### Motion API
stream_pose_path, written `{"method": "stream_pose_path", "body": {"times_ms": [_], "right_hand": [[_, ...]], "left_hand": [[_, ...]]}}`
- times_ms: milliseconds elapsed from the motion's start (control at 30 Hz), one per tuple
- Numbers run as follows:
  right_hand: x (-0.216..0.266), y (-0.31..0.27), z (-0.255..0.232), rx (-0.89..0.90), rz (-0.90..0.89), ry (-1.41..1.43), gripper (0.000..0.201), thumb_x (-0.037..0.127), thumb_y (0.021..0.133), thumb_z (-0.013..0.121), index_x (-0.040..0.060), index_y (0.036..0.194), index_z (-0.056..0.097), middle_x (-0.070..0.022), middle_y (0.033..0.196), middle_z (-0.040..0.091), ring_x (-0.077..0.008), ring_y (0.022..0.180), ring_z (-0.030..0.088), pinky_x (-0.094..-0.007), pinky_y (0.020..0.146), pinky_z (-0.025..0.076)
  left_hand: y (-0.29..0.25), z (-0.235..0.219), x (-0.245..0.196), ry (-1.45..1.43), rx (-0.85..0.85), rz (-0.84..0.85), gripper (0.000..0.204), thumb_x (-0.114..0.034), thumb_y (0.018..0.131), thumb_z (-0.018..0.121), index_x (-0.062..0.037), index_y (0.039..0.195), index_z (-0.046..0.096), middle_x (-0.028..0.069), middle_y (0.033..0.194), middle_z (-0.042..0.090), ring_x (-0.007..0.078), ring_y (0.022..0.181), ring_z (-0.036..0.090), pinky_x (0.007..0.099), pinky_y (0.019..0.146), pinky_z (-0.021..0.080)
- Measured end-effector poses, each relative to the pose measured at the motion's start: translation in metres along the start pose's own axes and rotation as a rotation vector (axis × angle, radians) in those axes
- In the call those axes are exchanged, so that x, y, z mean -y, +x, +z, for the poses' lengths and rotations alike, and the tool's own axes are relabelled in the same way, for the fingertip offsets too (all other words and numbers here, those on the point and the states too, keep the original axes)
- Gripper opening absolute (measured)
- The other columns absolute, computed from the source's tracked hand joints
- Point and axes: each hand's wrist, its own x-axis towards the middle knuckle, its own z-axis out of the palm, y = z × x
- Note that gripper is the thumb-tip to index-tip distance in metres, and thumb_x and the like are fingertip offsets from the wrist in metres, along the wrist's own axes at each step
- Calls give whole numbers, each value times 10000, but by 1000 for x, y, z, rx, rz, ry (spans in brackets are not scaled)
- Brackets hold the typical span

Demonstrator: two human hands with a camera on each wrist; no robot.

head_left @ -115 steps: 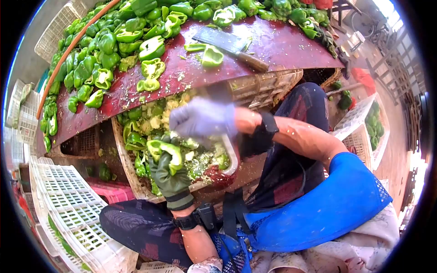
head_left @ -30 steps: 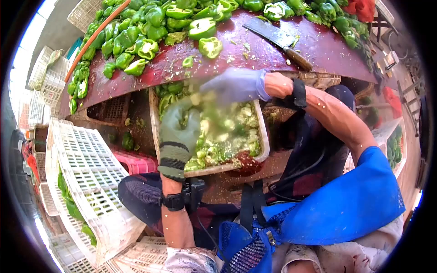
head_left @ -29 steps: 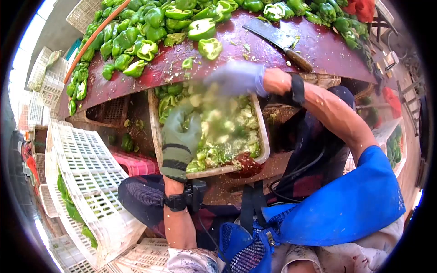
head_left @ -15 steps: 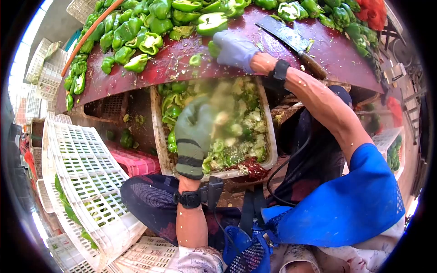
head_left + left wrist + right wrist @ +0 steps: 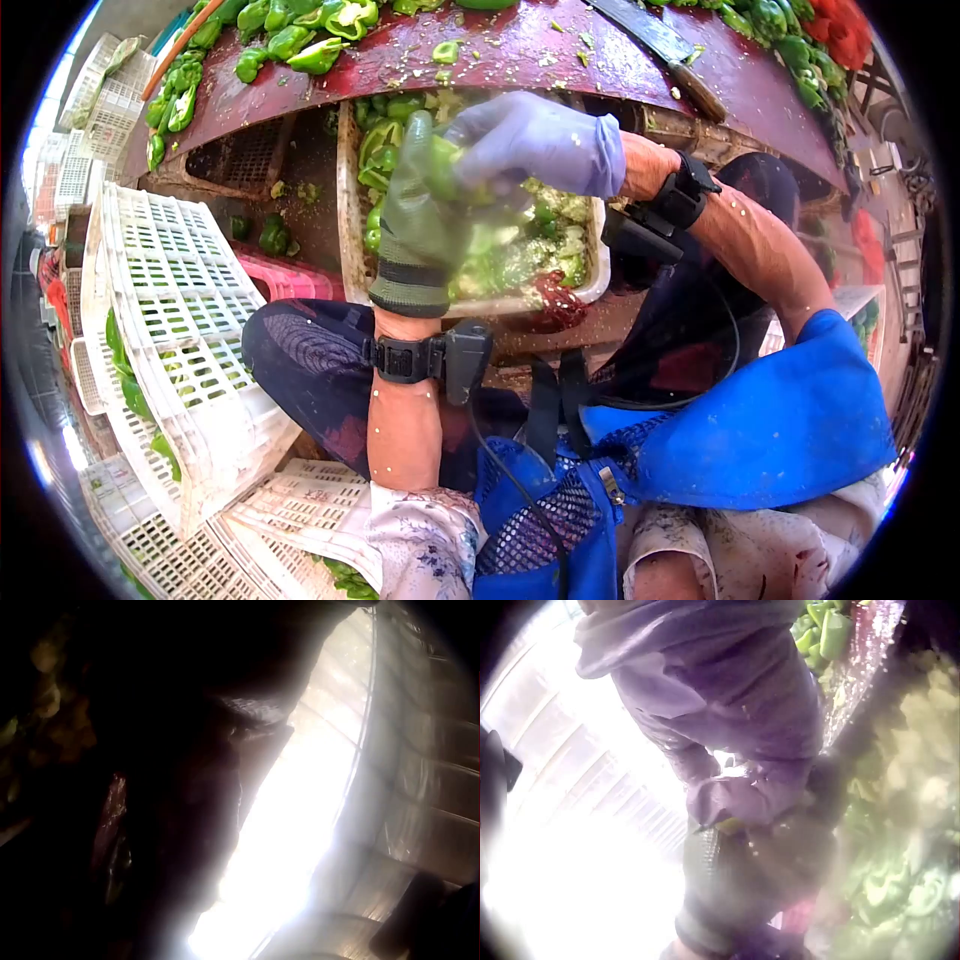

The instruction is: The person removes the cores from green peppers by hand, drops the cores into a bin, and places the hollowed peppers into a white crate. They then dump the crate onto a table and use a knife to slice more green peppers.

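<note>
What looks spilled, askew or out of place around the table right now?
Pale bits litter the red tabletop, like spilled scraps. The cleaver lies loose, handle pointing toward the near edge. A dark red clump sits at the tray's near rim, odd among the green; I can't tell what it is.

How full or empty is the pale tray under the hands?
The tray isn't empty: green pepper pieces cover the part in view; depth, I cannot tell.
</note>
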Motion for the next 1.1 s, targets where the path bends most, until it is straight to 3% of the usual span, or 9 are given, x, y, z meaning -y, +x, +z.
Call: {"method": "stream_pose_path", "body": {"times_ms": [167,200,433,600,733,833,967,1033,1100], "right_hand": [[-5,-10,-14,31,26,194,175,168,889,659,-3,916,638,-33,634,590,-104,524,569,-269,546,534],[-6,-12,-13,13,12,185,166,161,901,648,-4,888,630,-24,603,572,-98,511,558,-265,523,517],[-15,-11,-29,37,17,173,160,127,921,598,22,801,612,-7,542,514,-86,479,537,-257,474,478],[-32,-1,-47,98,-151,18,141,154,887,621,28,825,639,-22,562,544,-102,498,581,-268,446,483],[-28,-2,-45,-96,-4,-176,187,191,839,637,5,841,663,-43,589,570,-132,527,626,-291,466,513],[-12,-6,-30,-297,45,-316,240,156,778,639,-37,919,649,-52,593,582,-126,445,555,-273,404,438],[-33,10,-38,-492,-320,-782,244,167,815,619,-41,940,640,-89,654,624,-145,477,588,-288,426,472],[-42,20,-40,-649,-546,-1027,232,163,835,602,-38,947,633,-102,672,629,-153,480,590,-289,429,481],[-46,26,-39,-731,-684,-1086,232,144,817,609,-33,966,610,-151,664,621,-250,519,605,-360,491,498]], "left_hand": [[-16,4,2,107,-46,-53,415,-459,963,483,-99,1149,570,79,918,659,225,777,650,363,689,576],[-13,-1,2,104,38,-45,396,-427,969,494,-101,1187,554,71,976,658,208,814,648,346,688,566],[-18,-10,5,2,17,-66,357,-265,962,555,-87,1271,537,79,1140,627,208,985,616,323,678,548],[-11,-20,6,-34,66,17,346,-171,954,583,-13,1261,554,126,1200,614,233,1037,619,354,827,576],[-7,-28,5,89,110,43,358,-168,958,579,-54,1293,527,111,1259,578,226,1102,590,363,822,584],[-6,-32,6,123,158,83,352,-144,945,599,-65,1282,536,118,1276,571,237,1127,584,371,819,587],[-4,-30,12,121,108,162,355,-120,928,620,-79,1272,544,116,1280,570,248,1161,569,402,866,571],[-4,-16,17,50,53,212,386,-140,869,698,-50,1224,577,150,1193,613,286,1063,620,434,810,590],[-3,-11,21,0,27,234,419,-144,839,732,-35,1214,582,172,1152,634,312,1021,643,458,786,597]]}}
